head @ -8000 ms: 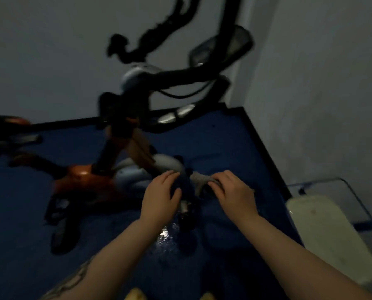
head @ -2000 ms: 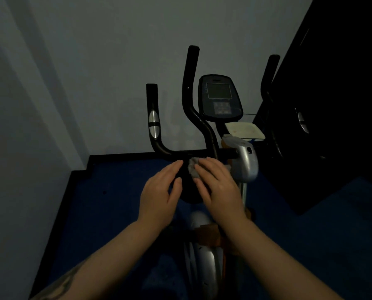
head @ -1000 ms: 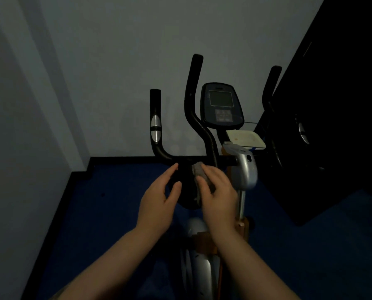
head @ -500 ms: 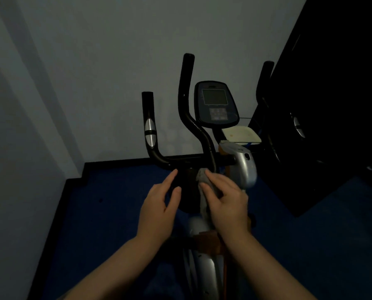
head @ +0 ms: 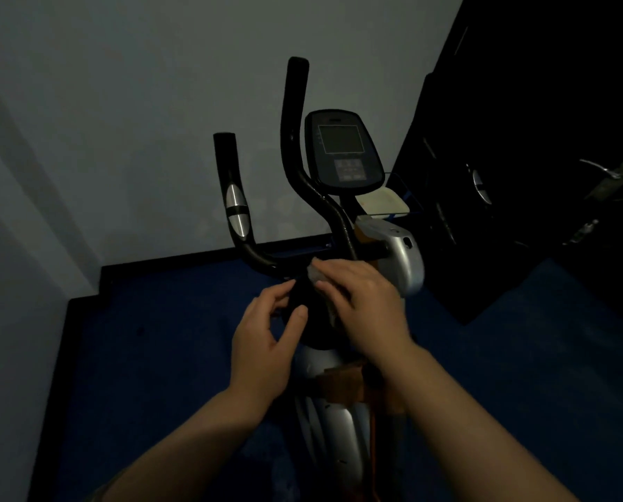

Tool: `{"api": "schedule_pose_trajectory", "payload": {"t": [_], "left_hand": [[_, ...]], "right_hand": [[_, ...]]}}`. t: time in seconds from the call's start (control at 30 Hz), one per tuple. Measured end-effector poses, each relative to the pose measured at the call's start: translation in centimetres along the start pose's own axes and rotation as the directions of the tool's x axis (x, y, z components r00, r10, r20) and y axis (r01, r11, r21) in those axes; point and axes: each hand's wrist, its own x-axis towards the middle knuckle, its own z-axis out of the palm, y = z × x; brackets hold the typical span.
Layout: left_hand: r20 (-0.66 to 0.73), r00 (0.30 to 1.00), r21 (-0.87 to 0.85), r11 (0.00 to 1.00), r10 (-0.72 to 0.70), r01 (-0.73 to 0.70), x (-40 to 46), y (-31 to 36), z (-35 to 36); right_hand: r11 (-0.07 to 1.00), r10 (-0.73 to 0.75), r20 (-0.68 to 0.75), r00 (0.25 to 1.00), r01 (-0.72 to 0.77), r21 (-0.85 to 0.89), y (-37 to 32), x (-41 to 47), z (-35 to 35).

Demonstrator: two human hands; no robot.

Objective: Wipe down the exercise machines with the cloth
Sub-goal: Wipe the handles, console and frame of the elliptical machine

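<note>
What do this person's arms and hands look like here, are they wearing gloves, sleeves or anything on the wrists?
Both are bare. The left hand and the right hand wear no gloves, and no rings, watch or wristband can be seen in the dim light. Both forearms are uncovered to the bottom edge of the picture, with no sleeve in sight. No markings show on them in this view.

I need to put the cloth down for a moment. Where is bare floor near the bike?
Blue floor lies bare between the left wall and the bike frame. More lies right of the frame, before the dark cabinet. Around the handlebars and hands it is crowded.
</note>
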Motion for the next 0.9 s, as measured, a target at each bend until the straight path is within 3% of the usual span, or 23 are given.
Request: {"api": "schedule_pose_trajectory", "payload": {"t": [0.1, 0.33, 0.43, 0.63, 0.77, 0.9], "left_hand": [[0.013, 1.0, 0.009, 1.0, -0.013, 0.013, 0.0, 0.0, -0.4], [-0.025, 0.999, 0.008, 0.999, -0.035, 0.036, -0.5, 0.4, 0.0], [-0.05, 0.998, 0.012, 0.999, -0.037, 0.037, -0.8, 0.5, 0.4], [-0.112, 0.993, 0.037, 0.999, -0.026, 0.03, -1.2, 0.3, 1.1], [-0.085, 0.995, -0.002, 0.998, -0.057, 0.057, -1.6, 0.5, 1.0], [-0.071, 0.995, -0.029, 0.997, -0.074, 0.072, -1.8, 0.7, 1.1]], "right_hand": [[0.998, 0.0, 0.172, 0.985, -0.011, 0.059, 1.4, 0.4, -2.0], [0.991, -0.063, 0.232, 0.971, 0.033, 0.131, 0.3, 1.7, -1.2], [0.973, -0.047, 0.118, 0.992, 0.019, 0.229, 2.5, -0.7, -2.4], [0.966, 0.025, -0.008, 1.0, -0.022, 0.259, 1.0, 0.2, 0.7], [0.977, -0.128, -0.108, 0.986, 0.144, 0.159, 2.5, -2.1, -0.2], [0.971, -0.215, -0.115, 0.97, 0.225, 0.081, 1.8, 0.3, 0.7]]}}
